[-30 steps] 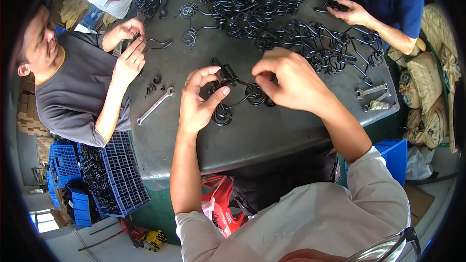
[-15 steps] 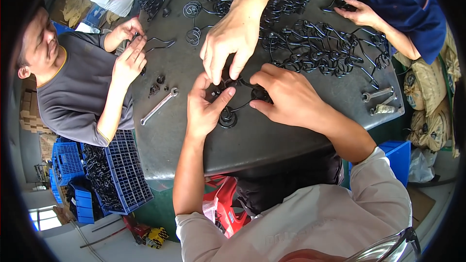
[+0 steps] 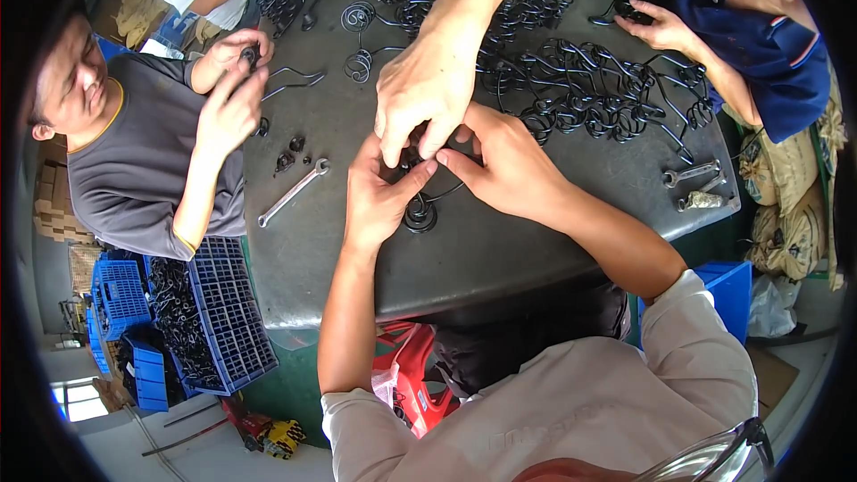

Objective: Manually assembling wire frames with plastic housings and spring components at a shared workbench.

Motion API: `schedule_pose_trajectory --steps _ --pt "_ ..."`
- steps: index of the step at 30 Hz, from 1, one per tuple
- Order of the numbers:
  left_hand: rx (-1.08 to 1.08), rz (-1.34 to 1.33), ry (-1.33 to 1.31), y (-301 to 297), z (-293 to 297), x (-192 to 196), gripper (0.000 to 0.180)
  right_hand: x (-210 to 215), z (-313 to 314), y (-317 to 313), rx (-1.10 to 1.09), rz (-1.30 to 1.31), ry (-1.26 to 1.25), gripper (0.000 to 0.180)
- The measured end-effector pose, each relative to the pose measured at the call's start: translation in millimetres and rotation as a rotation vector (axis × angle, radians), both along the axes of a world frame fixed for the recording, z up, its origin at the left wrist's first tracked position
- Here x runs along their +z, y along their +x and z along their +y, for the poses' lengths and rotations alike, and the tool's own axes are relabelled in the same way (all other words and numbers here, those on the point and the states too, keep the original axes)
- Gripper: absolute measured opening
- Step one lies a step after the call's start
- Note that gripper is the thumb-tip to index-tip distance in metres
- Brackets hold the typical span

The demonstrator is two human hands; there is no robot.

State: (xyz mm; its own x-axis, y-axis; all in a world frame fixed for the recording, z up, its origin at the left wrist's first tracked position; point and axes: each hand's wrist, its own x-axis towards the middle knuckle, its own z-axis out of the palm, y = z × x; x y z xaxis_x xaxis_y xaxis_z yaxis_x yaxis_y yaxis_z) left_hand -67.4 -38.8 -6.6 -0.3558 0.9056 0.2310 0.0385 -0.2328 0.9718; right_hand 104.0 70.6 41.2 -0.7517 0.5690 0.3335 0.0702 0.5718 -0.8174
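Note:
Over the near side of the table, my left hand (image 3: pixel 370 196) is closed round a black coiled wire part (image 3: pixel 420 216); a spiral end of it shows below the fingers. My right hand (image 3: pixel 509 162) has its thumb and fingertips pinched at the same part, from the right. A co-worker's hand (image 3: pixel 427 94) reaches down from the far side, and its fingertips touch the part between my hands. These fingers hide the middle of the part, so the small pieces there cannot be made out.
A wrench (image 3: pixel 295 193) and small black fittings (image 3: pixel 287 159) lie on the table (image 3: pixel 330 272) to the left. Black wire parts (image 3: pixel 598 94) are heaped at the far right. More wrenches (image 3: pixel 692 175) lie near the right edge. Co-workers sit left and right; a blue crate (image 3: pixel 234 312) stands lower left.
My right hand has moved left, to the part by my left thumb. The co-worker's hand has come slightly lower. The person on the left has raised their hands a little.

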Motion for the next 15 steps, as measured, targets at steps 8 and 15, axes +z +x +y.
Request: schedule_pose_trajectory --steps 8,15 --pt "0.06 0.163 -0.097 -7.4 -3.0 -0.2 0.043 -20.9 5.5 -13.4 -0.008 0.113 -0.022 0.02" --pt "0.079 -0.234 -0.22 -18.8 -18.2 25.5 0.036 -26.6 2.6 -20.2 -0.049 0.212 -0.084 0.017"
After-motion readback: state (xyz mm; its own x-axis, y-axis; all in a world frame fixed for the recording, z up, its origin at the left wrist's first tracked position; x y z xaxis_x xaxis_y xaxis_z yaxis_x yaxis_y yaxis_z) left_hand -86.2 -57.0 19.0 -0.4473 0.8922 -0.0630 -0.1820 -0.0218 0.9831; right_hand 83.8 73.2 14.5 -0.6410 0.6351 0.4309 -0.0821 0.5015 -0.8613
